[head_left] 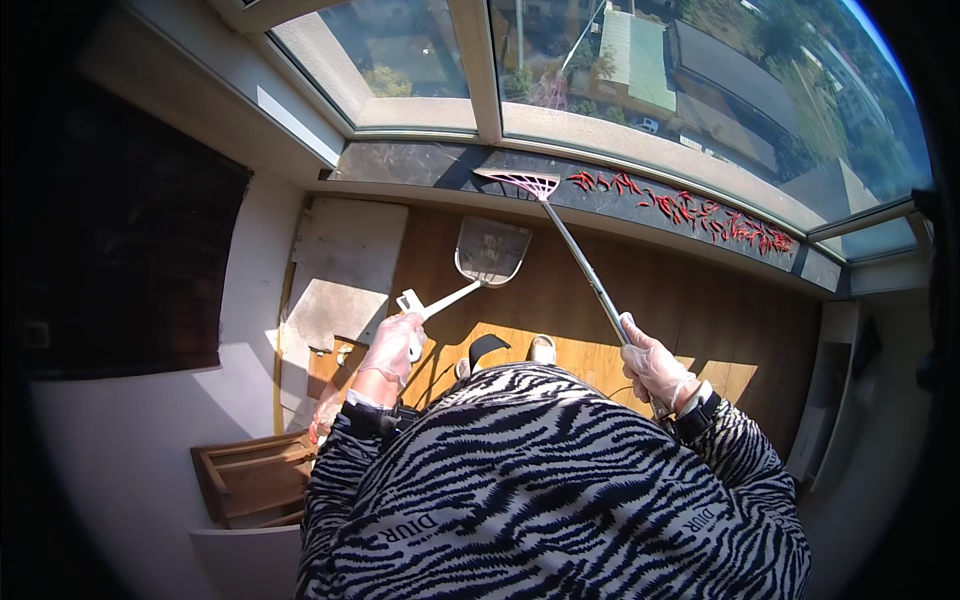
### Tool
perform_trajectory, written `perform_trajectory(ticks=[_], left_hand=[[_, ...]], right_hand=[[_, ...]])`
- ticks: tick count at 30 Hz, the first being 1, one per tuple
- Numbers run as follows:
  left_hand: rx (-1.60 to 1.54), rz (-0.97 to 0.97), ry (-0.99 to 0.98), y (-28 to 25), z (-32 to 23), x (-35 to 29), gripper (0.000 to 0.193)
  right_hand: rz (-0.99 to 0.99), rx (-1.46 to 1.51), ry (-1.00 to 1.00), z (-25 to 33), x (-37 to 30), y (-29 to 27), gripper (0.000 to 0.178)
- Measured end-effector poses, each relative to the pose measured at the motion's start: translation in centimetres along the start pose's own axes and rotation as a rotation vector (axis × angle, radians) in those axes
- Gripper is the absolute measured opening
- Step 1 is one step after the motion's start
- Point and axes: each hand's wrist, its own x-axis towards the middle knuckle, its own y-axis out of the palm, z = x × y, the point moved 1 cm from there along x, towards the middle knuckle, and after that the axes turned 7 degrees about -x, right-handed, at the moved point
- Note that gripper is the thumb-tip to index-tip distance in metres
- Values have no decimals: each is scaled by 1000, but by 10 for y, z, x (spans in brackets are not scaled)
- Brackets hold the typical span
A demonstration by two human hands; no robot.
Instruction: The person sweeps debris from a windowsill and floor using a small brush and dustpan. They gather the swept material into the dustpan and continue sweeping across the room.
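My left hand (392, 350), in a clear plastic glove, is closed around the white handle of a dustpan (492, 252). The pan part hangs ahead of me over the wood floor, below the sill. In the same kind of glove, my right hand (655, 365) grips the grey pole of a broom (580, 255). Its pink slotted head rests at the dark stone windowsill (410, 165), just left of many slim red chili peppers (690, 210). These lie scattered along the sill toward the right. Broom head and peppers are slightly apart.
Tall windows (620, 80) rise behind the sill, with buildings and trees far below. On the left floor lies a pale board (345, 260) with debris at its lower edge. A wooden drawer-like piece (255, 475) stands at lower left. A white cabinet (828, 390) is at the right.
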Motion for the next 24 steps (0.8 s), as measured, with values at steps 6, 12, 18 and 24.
perform_trajectory(ticks=[6,12,18,24], left_hand=[[21,-8,28,-101,-60,-27,8],[26,11,47,-155,-40,-55,10],[-18,62,69,-184,-21,-55,12],[-80,-58,121,-201,-21,-49,9]], right_hand=[[70,206,124,18,-54,113,51],[14,-10,-143,35,-53,164,53],[-17,-1,-115,68,20,178,34],[-41,-296,-37,59,-7,207,41]])
